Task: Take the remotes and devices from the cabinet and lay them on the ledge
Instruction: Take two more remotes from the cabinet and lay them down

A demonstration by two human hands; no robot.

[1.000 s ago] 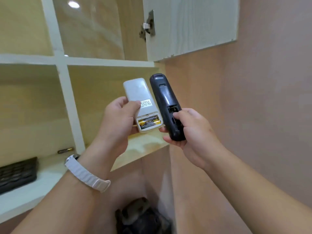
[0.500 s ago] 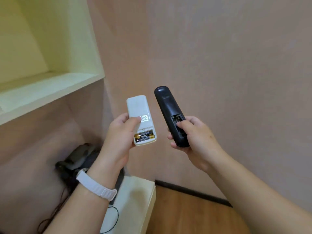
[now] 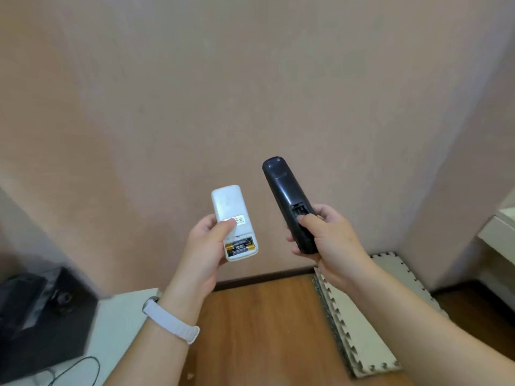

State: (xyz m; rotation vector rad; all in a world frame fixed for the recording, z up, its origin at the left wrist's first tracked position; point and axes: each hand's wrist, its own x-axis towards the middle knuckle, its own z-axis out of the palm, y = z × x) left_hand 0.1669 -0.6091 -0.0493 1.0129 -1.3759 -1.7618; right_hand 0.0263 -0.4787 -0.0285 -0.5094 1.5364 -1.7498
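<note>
My left hand (image 3: 204, 250) grips a white remote (image 3: 229, 211) by its lower half, back side up, with the battery bay uncovered and two batteries showing. My right hand (image 3: 330, 240) grips a black remote (image 3: 282, 190) near its lower end, also back side up, its battery cover off and the bay looking empty. Both remotes point away from me toward the pink wall, a hand's width apart. The cabinet is out of view. A pale ledge edge (image 3: 498, 235) shows at the far right.
A black device (image 3: 41, 316) with a cable sits on a white surface (image 3: 122, 324) at the lower left. Foam puzzle mats (image 3: 362, 324) lie on the wooden floor (image 3: 264, 330) against the wall. A white band is on my left wrist.
The view has swung right and down, away from the cabinet shelves, to the wall and floor. Both hands have kept their remotes and moved lower together.
</note>
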